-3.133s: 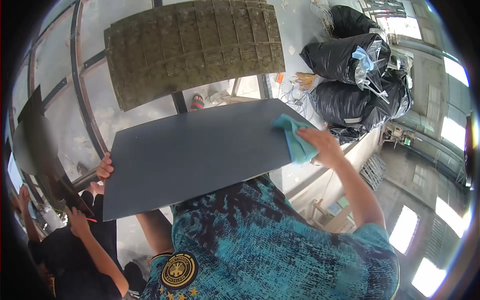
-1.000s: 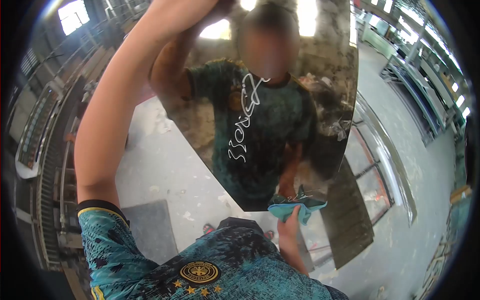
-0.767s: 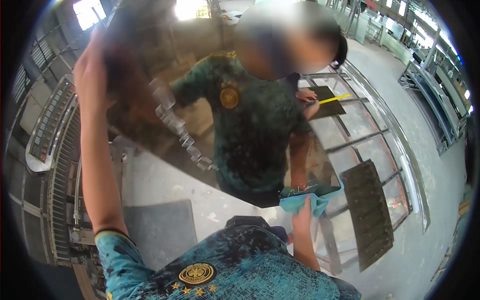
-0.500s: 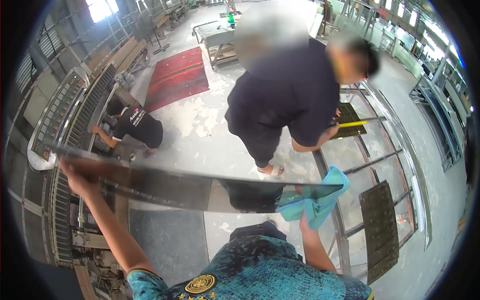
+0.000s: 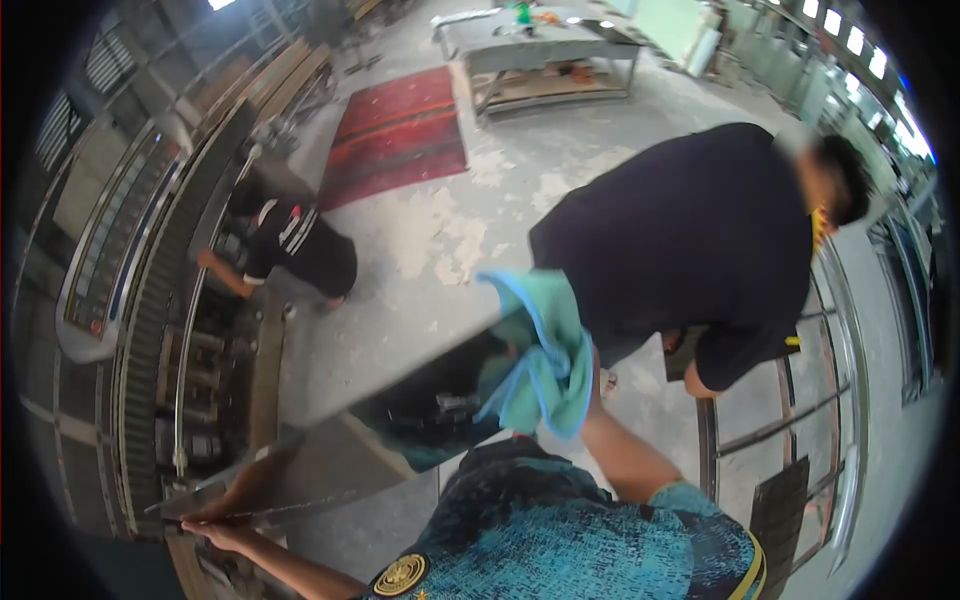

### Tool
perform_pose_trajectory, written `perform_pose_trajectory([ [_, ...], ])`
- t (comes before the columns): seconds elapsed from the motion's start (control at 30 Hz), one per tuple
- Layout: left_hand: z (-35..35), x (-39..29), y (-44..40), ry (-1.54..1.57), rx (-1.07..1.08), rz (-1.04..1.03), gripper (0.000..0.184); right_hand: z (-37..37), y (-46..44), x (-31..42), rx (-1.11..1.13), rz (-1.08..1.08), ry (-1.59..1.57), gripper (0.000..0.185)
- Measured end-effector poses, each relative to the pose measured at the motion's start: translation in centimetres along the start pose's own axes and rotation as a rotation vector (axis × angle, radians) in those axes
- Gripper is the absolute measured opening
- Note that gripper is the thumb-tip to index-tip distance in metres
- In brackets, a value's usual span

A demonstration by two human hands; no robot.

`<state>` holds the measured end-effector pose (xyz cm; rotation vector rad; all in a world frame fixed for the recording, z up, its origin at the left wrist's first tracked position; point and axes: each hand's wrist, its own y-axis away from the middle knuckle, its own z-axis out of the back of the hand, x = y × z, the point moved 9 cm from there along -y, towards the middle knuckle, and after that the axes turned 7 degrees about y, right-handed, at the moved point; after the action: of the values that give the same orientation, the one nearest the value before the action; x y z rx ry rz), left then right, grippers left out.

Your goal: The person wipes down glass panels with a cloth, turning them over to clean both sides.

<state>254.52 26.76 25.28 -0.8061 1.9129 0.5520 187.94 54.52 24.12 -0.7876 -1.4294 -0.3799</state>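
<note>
A long, glossy strip of dark glass [image 5: 340, 455] slants across my front, low on the left and raised on the right. My left hand [image 5: 215, 535] grips its lower left end, fingers at the edge. A teal microfiber cloth [image 5: 550, 375] with a blue border is wrapped over the strip's upper right end. Behind that cloth is my right hand [image 5: 594, 390], closed on it; most of the fingers are hidden. The glass mirrors part of my surroundings.
A person in dark clothes [image 5: 690, 230] bends close on the right, beside a metal frame rack [image 5: 710, 450]. Another person [image 5: 305, 250] crouches at a long machine [image 5: 150, 330] on the left. Farther back are a red mat [image 5: 395, 135] and a worktable [image 5: 550, 55].
The glass strip has tilted: its left end dropped with my left hand, and its right end rose and shifted left with the cloth. The view has turned; the nearby person appears farther right.
</note>
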Motion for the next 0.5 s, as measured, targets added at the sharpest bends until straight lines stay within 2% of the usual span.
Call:
perform_pose_trajectory([
  [0.07,0.4,0.6,2.9,-0.186,-0.168,-0.024,0.074,-2.2,-7.2,-0.1,0.107,0.068,0.138,0.041],
  [0.1,3.5,3.6,-3.1,-0.223,-0.161,0.011,0.073,-3.4,-10.6,-0.6,0.139,0.068,0.151,0.038],
  [0.13,2.3,3.1,-0.3,-0.373,-0.228,-0.054,0.081,-4.4,-13.6,-0.6,0.146,0.046,0.164,0.034],
  [0.2,0.6,5.7,-0.3,-0.261,-0.220,0.054,0.090,-5.8,-18.3,-0.3,0.131,0.008,0.267,0.027],
  [0.23,-0.4,6.2,-0.2,-0.304,-0.254,0.052,0.092,-6.0,-20.7,-1.0,0.140,-0.046,0.347,0.025],
  [0.3,-5.3,8.5,0.3,-0.360,-0.310,0.056,0.095,-7.3,-25.3,-2.1,0.111,-0.041,0.268,0.024],
  [0.37,-10.5,12.7,-3.1,-0.461,-0.250,0.031,0.096,-8.0,-29.8,-4.8,0.092,-0.070,0.237,0.023],
  [0.43,-18.2,14.6,-5.5,-0.544,-0.128,-0.007,0.098,-8.0,-33.7,-8.3,0.100,-0.170,0.187,0.024],
  [0.5,-28.4,17.2,-4.2,-0.539,0.025,-0.036,0.101,-6.6,-38.0,-9.6,-0.001,-0.137,0.116,0.026],
])
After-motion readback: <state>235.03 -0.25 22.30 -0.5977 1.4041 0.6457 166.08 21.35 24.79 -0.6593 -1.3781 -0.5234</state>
